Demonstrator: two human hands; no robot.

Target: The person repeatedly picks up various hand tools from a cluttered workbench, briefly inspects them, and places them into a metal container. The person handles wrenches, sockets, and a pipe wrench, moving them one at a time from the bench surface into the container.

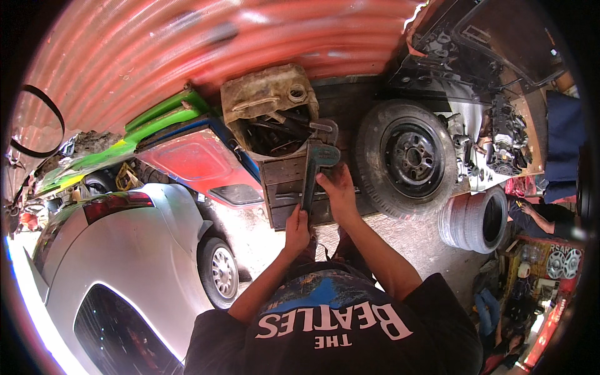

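Observation:
In front of me I hold a large grey-green wrench (pixel 309 178), which looks like a pipe wrench, its head pointing away from me. My left hand (pixel 298 229) is closed round the lower end of its handle. Higher up, just below the head, my right hand (pixel 340 190) grips it with the thumb along the side. Beyond the wrench head, a dirty beige plastic container (pixel 270 94), cut open at the side, sits on a dark wooden bench (pixel 282 178). Dark tools or metal parts (pixel 281 134) lie inside, too jumbled to tell apart.
Right of my hands stands a tyre on a black steel wheel (pixel 415 159), with engine parts (pixel 507 134) past it. Several tyres (pixel 478 219) lie lower right, near another person (pixel 540 215). A silver car (pixel 131 250) and red panel (pixel 197 159) are at left.

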